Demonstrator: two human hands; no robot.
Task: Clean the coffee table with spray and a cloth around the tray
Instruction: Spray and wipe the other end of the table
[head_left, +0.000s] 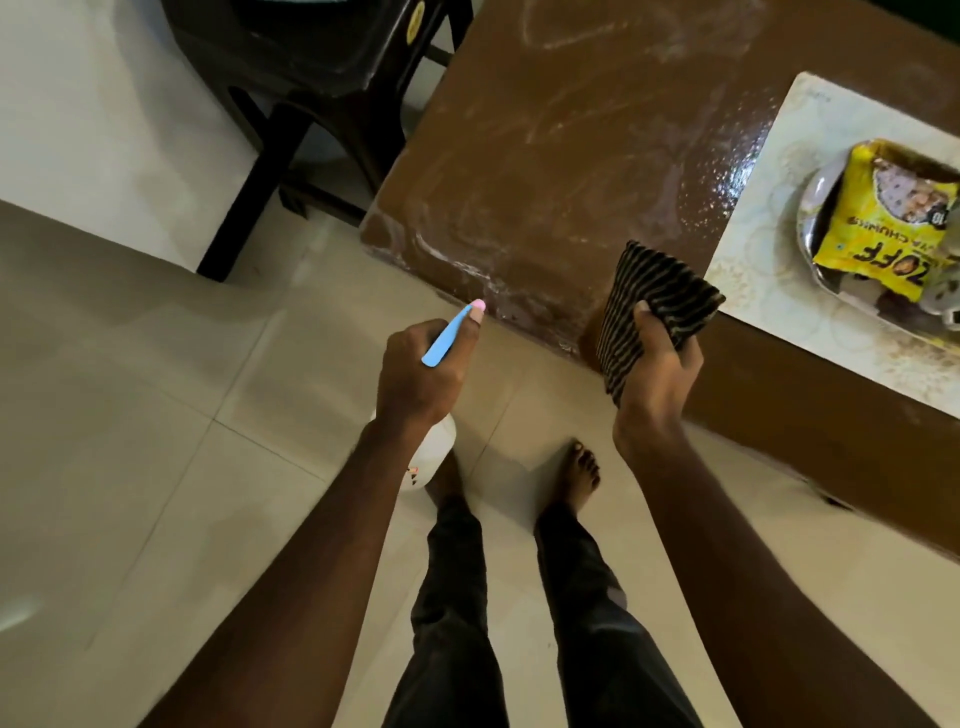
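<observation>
Striped cloth (654, 306), folded, pinched in the right hand (657, 369) over the coffee table's (561, 156) near edge, just beside the tray (779, 249). The left hand (421, 374) is curled round the spray bottle (448, 338) just off the table's corner. Droplets (727, 171), probably spray, glisten on the table by the tray, which carries a yellow snack packet (883, 218).

The left hand (423, 371), with the bottle (436, 447), is just off the table's (545, 156) edge. The right hand (657, 358), with the cloth (654, 291), is over it. Right of that hand the tray (763, 249) lies on the table. Beyond the left hand stands a stool (322, 78).
</observation>
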